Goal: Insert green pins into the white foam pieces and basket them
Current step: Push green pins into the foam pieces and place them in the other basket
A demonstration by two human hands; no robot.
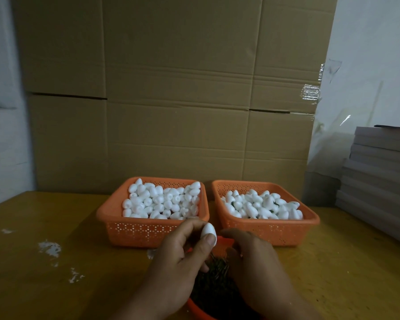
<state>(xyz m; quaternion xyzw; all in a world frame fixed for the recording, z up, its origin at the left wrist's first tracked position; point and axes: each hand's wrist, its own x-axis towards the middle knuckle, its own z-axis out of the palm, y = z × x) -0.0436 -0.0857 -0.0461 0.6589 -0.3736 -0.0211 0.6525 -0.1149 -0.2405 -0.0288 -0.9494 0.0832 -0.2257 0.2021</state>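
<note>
Fingers of the left hand (183, 252) pinch a foam piece (208, 233) upright, ready for pinning; the right hand (247, 252) curls over the green pins (217, 271), its grip hidden.

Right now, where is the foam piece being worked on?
In the head view, the foam piece is pinched in the left hand, low centre, just before the left basket.

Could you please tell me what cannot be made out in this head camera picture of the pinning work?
- Green pins: a dark blurred heap; single pins too small to tell.
- Right hand: its fingers curl down into the pins, so any pin they hold is hidden.
- Pin tray: mostly covered by both hands and cut off by the bottom edge.
- Foam piece in the left hand: its lower end is hidden behind the thumb.
</note>
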